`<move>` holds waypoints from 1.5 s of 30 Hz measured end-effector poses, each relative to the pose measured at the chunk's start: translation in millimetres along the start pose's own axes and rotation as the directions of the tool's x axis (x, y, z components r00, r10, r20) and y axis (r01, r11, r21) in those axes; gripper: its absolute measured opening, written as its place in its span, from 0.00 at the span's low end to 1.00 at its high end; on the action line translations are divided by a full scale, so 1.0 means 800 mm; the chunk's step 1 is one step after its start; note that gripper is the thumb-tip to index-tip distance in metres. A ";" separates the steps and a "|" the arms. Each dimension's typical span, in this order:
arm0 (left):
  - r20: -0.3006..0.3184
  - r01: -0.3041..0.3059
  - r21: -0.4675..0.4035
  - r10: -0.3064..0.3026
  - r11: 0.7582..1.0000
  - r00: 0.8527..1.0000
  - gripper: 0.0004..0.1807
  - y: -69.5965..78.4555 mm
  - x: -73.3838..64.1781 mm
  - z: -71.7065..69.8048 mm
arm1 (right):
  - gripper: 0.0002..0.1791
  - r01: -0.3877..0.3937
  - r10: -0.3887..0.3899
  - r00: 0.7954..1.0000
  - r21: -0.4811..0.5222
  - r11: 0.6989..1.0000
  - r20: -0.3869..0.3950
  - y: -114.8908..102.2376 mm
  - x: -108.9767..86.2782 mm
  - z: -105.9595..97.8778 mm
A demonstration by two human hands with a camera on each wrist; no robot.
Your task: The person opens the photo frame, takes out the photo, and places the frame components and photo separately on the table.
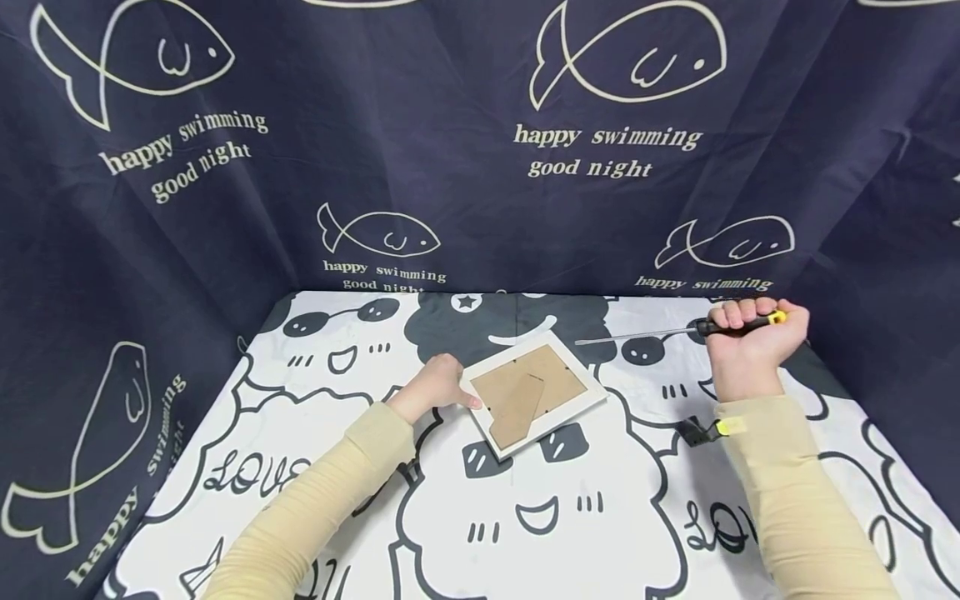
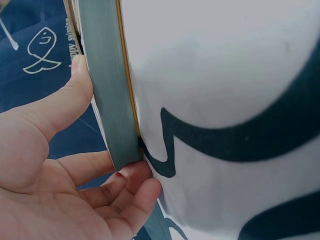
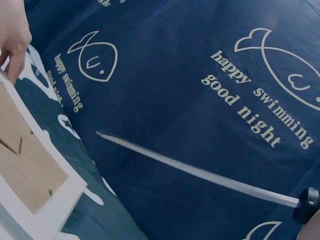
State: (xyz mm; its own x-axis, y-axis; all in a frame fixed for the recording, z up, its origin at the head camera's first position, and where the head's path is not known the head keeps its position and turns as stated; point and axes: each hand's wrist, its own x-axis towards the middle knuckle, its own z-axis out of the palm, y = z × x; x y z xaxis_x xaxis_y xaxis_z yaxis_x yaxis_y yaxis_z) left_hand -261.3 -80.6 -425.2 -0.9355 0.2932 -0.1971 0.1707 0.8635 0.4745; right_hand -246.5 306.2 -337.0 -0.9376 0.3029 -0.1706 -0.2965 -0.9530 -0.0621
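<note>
My left hand (image 1: pixel 433 387) pinched the left edge of the white photo frame (image 1: pixel 528 392), thumb on top, fingers curled beneath; the photo frame sat just below the centre of the head view, back side up, over the patterned cloth (image 1: pixel 600 533). My right hand (image 1: pixel 753 350), at the right, closed firmly round the screwdriver (image 1: pixel 660 334), its tip pointing left, near the photo frame's upper corner.
</note>
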 end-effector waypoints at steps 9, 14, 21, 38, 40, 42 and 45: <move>0.001 0.007 -0.015 -0.007 1.000 1.000 0.27 -0.002 0.002 0.002 | 0.12 -0.010 0.012 0.996 0.018 1.000 -0.085 0.020 0.005 -0.036; 0.000 0.008 -0.016 -0.008 1.000 1.000 0.26 -0.003 0.003 0.002 | 0.13 -0.003 0.003 0.995 0.004 1.000 -0.100 0.039 0.007 -0.051; 0.005 0.015 -0.030 -0.015 0.999 1.000 0.26 -0.003 0.003 0.003 | 0.18 0.037 -0.038 0.986 -0.008 0.999 -0.161 0.067 0.011 -0.068; 0.001 -0.011 0.050 0.011 0.999 1.000 0.25 -0.003 0.006 -0.001 | 0.22 0.072 -0.071 0.982 -0.004 0.997 -0.176 0.105 0.011 -0.086; 0.001 -0.008 0.048 0.008 0.999 1.000 0.25 -0.003 0.006 0.000 | 0.21 0.068 -0.068 0.982 -0.003 0.998 -0.179 0.106 0.011 -0.086; 0.002 -0.009 0.045 0.009 0.999 1.000 0.26 -0.003 0.006 0.000 | 0.21 0.072 -0.071 0.981 -0.005 0.997 -0.180 0.107 0.010 -0.088; 0.002 -0.012 0.051 0.012 0.999 1.000 0.26 -0.003 0.005 0.000 | 0.21 0.085 -0.085 0.980 -0.011 0.996 -0.182 0.109 0.009 -0.090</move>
State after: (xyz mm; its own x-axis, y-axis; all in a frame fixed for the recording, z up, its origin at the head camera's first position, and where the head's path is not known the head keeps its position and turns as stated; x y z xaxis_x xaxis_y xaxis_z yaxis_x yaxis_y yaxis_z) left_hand -265.9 -81.9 -427.2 -0.9327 0.3045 -0.1934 0.1977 0.8799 0.4321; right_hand -266.4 226.0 -414.2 -0.8603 0.3793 -0.3406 -0.3729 -0.9238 -0.0870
